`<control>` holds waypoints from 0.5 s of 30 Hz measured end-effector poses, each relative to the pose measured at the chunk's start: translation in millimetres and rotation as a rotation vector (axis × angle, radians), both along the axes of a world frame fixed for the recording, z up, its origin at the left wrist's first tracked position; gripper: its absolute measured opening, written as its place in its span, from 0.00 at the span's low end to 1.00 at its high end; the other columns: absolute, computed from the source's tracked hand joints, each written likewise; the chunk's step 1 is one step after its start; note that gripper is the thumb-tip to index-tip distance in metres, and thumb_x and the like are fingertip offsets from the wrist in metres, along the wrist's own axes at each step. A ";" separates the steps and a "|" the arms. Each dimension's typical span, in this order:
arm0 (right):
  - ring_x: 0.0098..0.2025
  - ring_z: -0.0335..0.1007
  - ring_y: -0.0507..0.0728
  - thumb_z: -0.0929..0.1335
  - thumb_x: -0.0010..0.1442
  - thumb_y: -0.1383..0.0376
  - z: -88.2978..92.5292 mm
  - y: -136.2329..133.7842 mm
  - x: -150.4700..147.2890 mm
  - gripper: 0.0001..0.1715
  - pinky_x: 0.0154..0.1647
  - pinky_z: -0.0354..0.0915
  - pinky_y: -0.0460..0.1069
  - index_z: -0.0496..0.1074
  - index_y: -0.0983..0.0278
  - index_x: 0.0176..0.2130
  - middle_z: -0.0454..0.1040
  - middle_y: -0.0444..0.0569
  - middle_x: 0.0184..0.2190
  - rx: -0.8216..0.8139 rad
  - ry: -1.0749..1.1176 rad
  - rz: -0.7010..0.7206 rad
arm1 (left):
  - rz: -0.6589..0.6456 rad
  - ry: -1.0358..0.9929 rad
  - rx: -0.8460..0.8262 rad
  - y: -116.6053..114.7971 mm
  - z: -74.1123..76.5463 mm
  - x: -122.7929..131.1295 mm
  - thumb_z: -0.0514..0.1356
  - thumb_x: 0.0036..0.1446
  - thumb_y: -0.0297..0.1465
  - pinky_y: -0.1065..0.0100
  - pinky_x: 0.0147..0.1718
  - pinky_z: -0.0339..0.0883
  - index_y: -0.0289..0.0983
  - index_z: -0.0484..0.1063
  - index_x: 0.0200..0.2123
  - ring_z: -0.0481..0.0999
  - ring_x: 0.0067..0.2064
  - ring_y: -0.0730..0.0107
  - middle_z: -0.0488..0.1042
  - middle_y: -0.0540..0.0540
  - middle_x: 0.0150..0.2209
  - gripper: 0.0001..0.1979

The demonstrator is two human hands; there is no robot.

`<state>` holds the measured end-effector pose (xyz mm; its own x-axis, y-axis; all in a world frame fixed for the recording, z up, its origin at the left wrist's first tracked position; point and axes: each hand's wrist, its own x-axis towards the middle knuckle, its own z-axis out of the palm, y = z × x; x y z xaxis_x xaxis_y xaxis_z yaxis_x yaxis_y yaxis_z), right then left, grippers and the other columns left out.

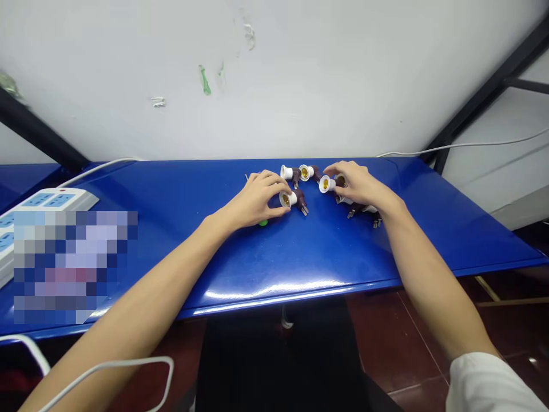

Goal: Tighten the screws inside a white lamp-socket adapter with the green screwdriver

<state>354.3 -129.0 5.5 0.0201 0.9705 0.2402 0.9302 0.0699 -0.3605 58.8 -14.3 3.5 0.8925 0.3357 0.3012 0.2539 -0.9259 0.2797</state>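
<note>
My left hand [259, 199] rests over the blue table, its thumb and fingers around the rim of a white lamp socket [288, 199] with a dark plug. A green object [263, 222] shows partly beneath that palm. Behind it lie two more sockets, one white and dark [288, 173] and one with its gold inside showing [305, 172]. My right hand [354, 182] curls its fingers round another white socket [326, 184], whose gold inside faces me. Several more sockets with metal prongs [351, 213] lie partly hidden under this hand and wrist.
A white power strip [64, 198] sits at the table's left, beside a pixelated patch. White cables run along the back edge and across the lower left. Behind the blue table [274, 263] stands a pale wall [300, 86], with black metal frame bars at both sides.
</note>
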 end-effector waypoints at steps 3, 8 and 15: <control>0.64 0.72 0.73 0.68 0.59 0.67 -1.3 0.4 0.7 0.29 0.67 0.62 0.70 0.77 0.57 0.59 0.79 0.56 0.60 0.047 -0.008 -0.012 | 0.018 0.000 0.002 0.0 -0.7 0.4 0.67 0.63 0.42 0.51 0.59 0.60 0.44 0.80 0.52 0.71 0.62 0.49 0.80 0.42 0.58 0.16; 0.61 0.74 0.72 0.68 0.63 0.62 4.1 -2.3 -9.6 0.21 0.66 0.64 0.68 0.79 0.60 0.55 0.80 0.57 0.58 0.093 0.050 0.015 | 0.051 -0.011 0.006 -2.7 2.9 0.6 0.67 0.63 0.41 0.50 0.60 0.60 0.43 0.80 0.52 0.72 0.60 0.50 0.80 0.42 0.57 0.16; 0.59 0.76 0.70 0.71 0.65 0.56 13.8 -8.1 -26.8 0.17 0.63 0.67 0.65 0.80 0.57 0.51 0.81 0.54 0.54 0.148 0.191 0.108 | 0.170 -0.116 0.026 2.7 6.4 -1.9 0.57 0.72 0.39 0.50 0.57 0.62 0.41 0.82 0.49 0.73 0.54 0.52 0.80 0.40 0.50 0.15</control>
<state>327.5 -137.1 19.4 -0.0231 0.9239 0.3818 0.8304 0.2304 -0.5073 56.9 -11.6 9.9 0.7827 0.4691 0.4092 0.3742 -0.8799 0.2929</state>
